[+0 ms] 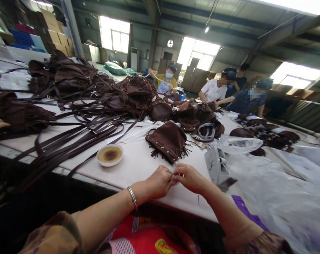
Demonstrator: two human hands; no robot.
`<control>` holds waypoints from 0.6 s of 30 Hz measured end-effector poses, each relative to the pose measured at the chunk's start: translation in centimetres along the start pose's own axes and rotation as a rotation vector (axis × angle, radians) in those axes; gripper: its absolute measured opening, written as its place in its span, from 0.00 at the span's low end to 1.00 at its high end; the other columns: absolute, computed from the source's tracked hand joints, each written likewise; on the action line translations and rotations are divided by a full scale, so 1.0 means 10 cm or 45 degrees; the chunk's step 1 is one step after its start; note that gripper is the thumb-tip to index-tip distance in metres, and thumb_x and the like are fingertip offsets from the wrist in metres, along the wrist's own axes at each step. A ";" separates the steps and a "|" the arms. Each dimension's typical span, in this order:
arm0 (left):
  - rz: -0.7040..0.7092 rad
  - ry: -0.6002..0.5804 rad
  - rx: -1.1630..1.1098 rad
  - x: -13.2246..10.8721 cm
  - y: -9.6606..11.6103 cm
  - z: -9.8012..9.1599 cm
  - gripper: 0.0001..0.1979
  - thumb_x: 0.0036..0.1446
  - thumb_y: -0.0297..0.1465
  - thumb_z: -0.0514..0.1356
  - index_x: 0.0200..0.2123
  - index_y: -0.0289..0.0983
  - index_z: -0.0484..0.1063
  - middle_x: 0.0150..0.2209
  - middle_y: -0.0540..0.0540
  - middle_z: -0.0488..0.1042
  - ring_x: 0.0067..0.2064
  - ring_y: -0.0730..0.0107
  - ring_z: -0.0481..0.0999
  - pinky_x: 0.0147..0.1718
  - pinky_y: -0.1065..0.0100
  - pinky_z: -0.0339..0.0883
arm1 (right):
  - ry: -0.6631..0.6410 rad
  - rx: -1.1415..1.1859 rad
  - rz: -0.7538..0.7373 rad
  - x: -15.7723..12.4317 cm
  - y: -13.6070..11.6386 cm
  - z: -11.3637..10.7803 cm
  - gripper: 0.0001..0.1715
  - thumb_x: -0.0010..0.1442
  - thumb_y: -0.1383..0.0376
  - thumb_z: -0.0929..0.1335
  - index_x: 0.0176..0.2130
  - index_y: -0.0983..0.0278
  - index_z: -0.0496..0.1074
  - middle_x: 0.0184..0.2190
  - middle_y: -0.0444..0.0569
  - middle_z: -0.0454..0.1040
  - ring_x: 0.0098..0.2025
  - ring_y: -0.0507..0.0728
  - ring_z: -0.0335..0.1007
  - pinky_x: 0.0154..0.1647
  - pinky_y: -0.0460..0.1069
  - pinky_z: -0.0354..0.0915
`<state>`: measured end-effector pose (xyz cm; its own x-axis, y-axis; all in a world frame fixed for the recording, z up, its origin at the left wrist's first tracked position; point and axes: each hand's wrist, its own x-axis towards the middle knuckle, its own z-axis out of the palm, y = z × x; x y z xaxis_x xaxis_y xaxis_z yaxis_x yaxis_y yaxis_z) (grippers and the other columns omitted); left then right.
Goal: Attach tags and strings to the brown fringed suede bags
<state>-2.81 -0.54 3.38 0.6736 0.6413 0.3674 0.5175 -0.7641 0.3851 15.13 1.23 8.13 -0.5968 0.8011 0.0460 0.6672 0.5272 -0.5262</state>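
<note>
My left hand (158, 182) and my right hand (189, 177) meet over the near edge of the white table (138, 165). Both are closed in a pinch around a tiny pale item between the fingertips, too small to name. A silver bangle sits on my left wrist. Just beyond the hands lies a brown suede drawstring bag (167, 140) with fringe along its lower edge.
A small white dish (110, 154) of brownish paste sits left of my hands. Long dark straps (77, 130) trail over the table edge. Heaps of brown bags (128, 95) fill the far table. Clear plastic bags (276, 183) spread at right. Several people work at the far end.
</note>
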 end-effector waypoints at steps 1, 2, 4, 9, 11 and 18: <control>0.005 -0.013 0.010 -0.01 0.00 0.00 0.14 0.65 0.29 0.53 0.30 0.36 0.75 0.29 0.41 0.76 0.33 0.63 0.73 0.38 0.64 0.58 | -0.016 -0.046 -0.028 0.00 -0.01 0.02 0.10 0.57 0.73 0.68 0.26 0.63 0.75 0.27 0.44 0.70 0.32 0.52 0.66 0.34 0.46 0.59; -0.007 -0.024 0.009 -0.02 -0.01 0.00 0.13 0.65 0.30 0.53 0.30 0.36 0.75 0.30 0.41 0.76 0.34 0.62 0.73 0.38 0.64 0.59 | -0.001 -0.109 -0.056 -0.01 -0.01 0.05 0.12 0.58 0.73 0.68 0.24 0.64 0.74 0.26 0.44 0.69 0.32 0.52 0.66 0.34 0.47 0.59; -0.070 -0.038 -0.018 -0.03 -0.02 -0.01 0.11 0.64 0.32 0.55 0.31 0.36 0.74 0.30 0.41 0.76 0.33 0.62 0.73 0.37 0.64 0.59 | 0.091 -0.287 -0.127 -0.05 -0.01 0.12 0.12 0.59 0.73 0.67 0.25 0.65 0.72 0.27 0.46 0.69 0.33 0.54 0.64 0.35 0.48 0.58; -0.206 -0.096 -0.168 -0.03 -0.02 -0.06 0.10 0.61 0.32 0.56 0.30 0.37 0.74 0.31 0.44 0.76 0.32 0.65 0.72 0.33 0.68 0.60 | 0.346 -0.684 -0.374 -0.18 0.00 0.32 0.10 0.60 0.73 0.64 0.28 0.64 0.70 0.29 0.50 0.68 0.34 0.58 0.58 0.36 0.53 0.56; -0.345 -0.154 -0.186 -0.02 0.00 -0.07 0.11 0.60 0.34 0.56 0.28 0.37 0.74 0.29 0.45 0.76 0.29 0.67 0.70 0.30 0.69 0.58 | 0.442 -0.727 -0.415 -0.24 -0.01 0.37 0.12 0.62 0.72 0.63 0.28 0.64 0.69 0.29 0.50 0.67 0.33 0.58 0.57 0.36 0.53 0.55; -0.626 -0.173 -0.508 0.04 0.03 -0.07 0.14 0.56 0.37 0.56 0.23 0.36 0.70 0.21 0.51 0.68 0.24 0.73 0.61 0.24 0.71 0.53 | 0.668 -0.603 -0.417 -0.43 0.03 0.55 0.13 0.66 0.73 0.60 0.43 0.69 0.72 0.32 0.53 0.69 0.35 0.59 0.61 0.38 0.55 0.62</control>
<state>-2.81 -0.46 4.24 0.4818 0.8757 -0.0323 0.5647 -0.2820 0.7756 15.43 -3.63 3.13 -0.5862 0.5506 0.5944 0.6830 0.7304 -0.0029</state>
